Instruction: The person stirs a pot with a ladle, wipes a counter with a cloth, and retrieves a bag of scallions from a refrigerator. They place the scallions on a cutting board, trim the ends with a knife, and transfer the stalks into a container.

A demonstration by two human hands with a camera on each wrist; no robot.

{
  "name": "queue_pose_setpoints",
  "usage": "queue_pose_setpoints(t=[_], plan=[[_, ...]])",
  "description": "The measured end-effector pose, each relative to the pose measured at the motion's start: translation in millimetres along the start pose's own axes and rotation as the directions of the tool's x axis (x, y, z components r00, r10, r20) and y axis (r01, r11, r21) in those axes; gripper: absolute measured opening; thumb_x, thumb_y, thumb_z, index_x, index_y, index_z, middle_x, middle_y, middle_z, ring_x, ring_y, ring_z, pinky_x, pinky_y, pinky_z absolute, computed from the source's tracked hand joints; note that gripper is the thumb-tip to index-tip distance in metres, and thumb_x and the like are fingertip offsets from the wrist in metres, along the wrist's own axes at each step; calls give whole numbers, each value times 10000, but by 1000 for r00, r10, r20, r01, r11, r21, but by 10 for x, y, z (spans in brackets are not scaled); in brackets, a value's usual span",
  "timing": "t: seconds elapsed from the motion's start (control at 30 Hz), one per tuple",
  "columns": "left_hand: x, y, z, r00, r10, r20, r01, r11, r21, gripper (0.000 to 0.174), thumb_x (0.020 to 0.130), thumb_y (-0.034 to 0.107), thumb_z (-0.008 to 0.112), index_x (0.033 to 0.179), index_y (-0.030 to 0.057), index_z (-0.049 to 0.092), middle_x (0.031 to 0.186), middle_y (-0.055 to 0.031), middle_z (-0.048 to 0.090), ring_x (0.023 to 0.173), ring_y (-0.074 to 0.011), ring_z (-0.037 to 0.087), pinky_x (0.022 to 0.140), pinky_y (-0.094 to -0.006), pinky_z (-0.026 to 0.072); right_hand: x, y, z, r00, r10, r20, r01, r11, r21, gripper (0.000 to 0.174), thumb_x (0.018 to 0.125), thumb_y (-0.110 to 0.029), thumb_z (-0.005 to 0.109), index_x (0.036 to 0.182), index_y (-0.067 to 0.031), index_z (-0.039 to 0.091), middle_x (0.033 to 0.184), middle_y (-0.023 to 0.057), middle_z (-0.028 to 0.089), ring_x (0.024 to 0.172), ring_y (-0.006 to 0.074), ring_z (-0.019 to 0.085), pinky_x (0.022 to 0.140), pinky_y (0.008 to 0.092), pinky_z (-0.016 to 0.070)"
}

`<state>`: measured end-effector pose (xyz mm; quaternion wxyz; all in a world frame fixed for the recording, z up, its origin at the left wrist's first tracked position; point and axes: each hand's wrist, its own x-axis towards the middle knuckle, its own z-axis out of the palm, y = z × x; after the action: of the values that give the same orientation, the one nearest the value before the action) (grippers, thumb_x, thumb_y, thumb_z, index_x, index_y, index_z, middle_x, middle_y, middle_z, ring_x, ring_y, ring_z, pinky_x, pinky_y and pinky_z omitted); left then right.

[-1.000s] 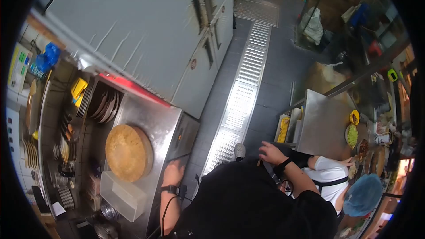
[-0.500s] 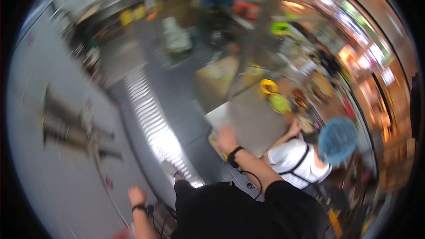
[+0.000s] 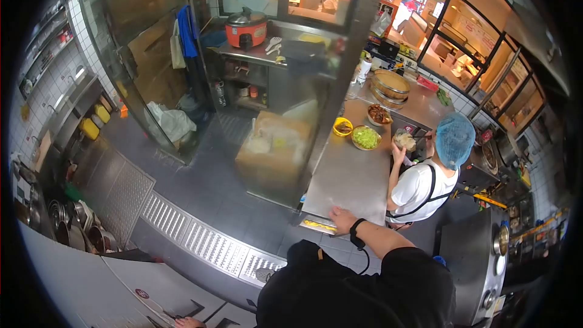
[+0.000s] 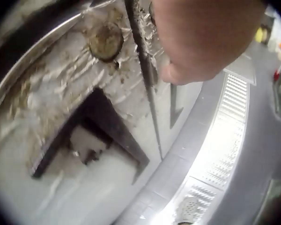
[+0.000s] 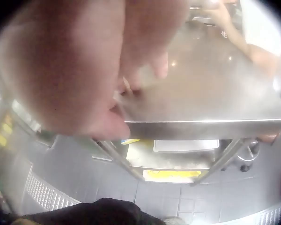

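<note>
At the wearer's right front: 1 steel table, with 1 right hand at its near edge, fingers loosely extended, gripping nothing visible. Beside 1 dark handle of a pale cabinet: 1 left hand, fingers mostly hidden; whether it grips cannot be told. Farther along the table, grouped: 1 yellow bowl, 1 bowl of shredded greens, 1 bowl of brown food. Alongside: 1 person in a blue hair net. Between cabinet and table: metal floor grating. Background counter: 1 red cooker.
</note>
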<state>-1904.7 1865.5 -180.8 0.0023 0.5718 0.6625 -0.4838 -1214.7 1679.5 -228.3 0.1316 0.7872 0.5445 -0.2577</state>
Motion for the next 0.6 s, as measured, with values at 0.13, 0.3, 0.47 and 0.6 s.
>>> queue_pose_setpoints(t=[0.13,0.3,0.47,0.6], plan=[[629,-195,283,998,10,54,-13,999,47,431,1074,329,425,1401,172,655,1496,-38,595,1428,-211,499,1095,-404,440,123,-286,-371,992,65,105,-71,996,61,582,892,-153,586,1461,-50,525,1633,274,319,1507,396,354,1192,518,361],[1018,-200,466,982,150,114,-155,987,33,424,1051,337,468,1398,179,652,1489,-55,593,1395,-223,530,1039,-406,451,786,-1014,-902,970,-242,21,237,962,136,470,891,-130,568,1340,-8,629,1488,332,484,1400,450,471,1163,481,400],[1696,177,1054,924,158,349,-193,979,70,557,1081,445,367,1547,170,498,1650,-50,404,1547,-285,328,1243,-630,37,2063,-1878,-1351,736,-675,-49,677,734,47,498,883,-130,626,1367,-13,608,1501,318,472,1330,453,530,1149,476,428],[1442,171,495,935,187,303,-190,982,-19,607,1092,428,321,1628,144,337,1719,-23,250,1605,-247,151,1287,-500,19,2951,-2803,-2175,512,-858,29,859,512,-13,455,894,-120,652,1336,-14,626,1465,294,519,1326,443,537,1119,470,464]])
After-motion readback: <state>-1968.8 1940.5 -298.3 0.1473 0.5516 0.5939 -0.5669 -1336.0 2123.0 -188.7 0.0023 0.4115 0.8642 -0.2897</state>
